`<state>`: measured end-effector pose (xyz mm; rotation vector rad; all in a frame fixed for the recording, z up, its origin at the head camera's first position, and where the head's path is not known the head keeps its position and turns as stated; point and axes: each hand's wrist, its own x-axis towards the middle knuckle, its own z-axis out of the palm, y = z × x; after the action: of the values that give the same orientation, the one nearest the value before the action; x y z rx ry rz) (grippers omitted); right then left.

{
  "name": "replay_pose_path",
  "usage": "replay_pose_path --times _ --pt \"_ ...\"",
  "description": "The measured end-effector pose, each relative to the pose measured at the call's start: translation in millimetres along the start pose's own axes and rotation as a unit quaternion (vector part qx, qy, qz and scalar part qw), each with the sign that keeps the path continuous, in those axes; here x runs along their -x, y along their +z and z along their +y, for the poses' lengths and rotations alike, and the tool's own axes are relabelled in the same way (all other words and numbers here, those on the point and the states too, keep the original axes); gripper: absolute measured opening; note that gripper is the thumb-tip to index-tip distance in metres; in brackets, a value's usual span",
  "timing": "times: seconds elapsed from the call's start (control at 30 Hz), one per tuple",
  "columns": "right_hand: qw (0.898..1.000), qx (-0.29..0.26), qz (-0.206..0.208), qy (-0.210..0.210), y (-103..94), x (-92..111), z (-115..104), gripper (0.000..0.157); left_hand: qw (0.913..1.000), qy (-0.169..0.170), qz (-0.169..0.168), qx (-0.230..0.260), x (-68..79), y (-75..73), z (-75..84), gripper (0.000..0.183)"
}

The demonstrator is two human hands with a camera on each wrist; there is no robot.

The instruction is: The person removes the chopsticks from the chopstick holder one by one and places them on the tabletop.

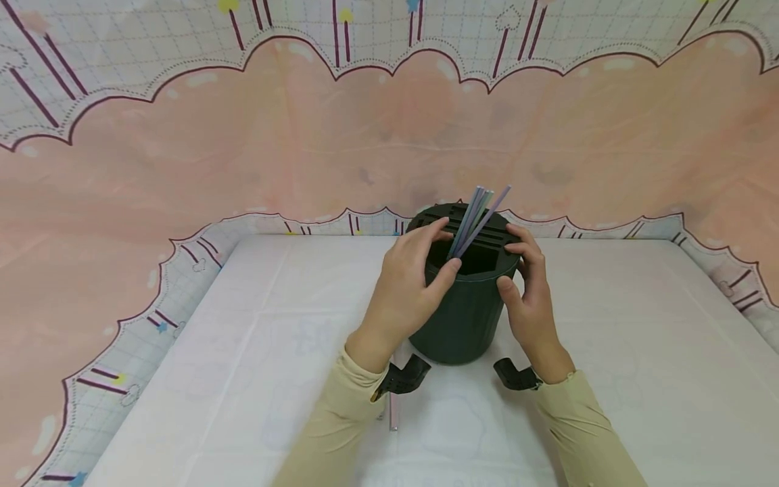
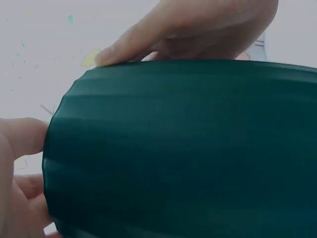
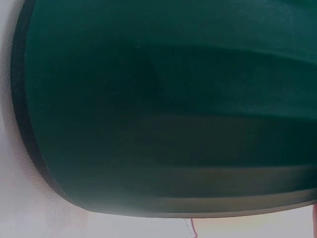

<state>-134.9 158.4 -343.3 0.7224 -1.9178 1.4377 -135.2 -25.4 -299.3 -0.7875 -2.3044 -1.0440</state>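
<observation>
Right hand [image 1: 534,304] has fingers clamped on bucket [image 1: 459,318] rim; left hand [image 1: 402,284] fingers beside straws [image 1: 468,215], can't tell if pinching. Best: steady bucket between fingers, avoid bending straws.

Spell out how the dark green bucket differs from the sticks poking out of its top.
The bucket is dark green; the sticks are paler, in bluish and purplish tones. The bucket is broad and round, while each stick is thin and straight. There is one bucket but several sticks. Both are between the left hand and the right hand.
</observation>
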Motion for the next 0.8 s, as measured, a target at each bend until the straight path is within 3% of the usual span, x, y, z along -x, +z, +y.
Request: replay_pose_path --times 0.53,0.8 --pt "1.0 0.001 0.003 -0.007 -0.7 -0.8 -0.7 0.069 0.9969 0.042 0.026 -0.061 0.8 4.4 4.1 0.032" --pt "1.0 -0.001 0.004 -0.002 -0.3 -0.3 -0.6 0.069 0.9983 0.023 0.03 -0.045 2.6 5.0 5.3 0.027"
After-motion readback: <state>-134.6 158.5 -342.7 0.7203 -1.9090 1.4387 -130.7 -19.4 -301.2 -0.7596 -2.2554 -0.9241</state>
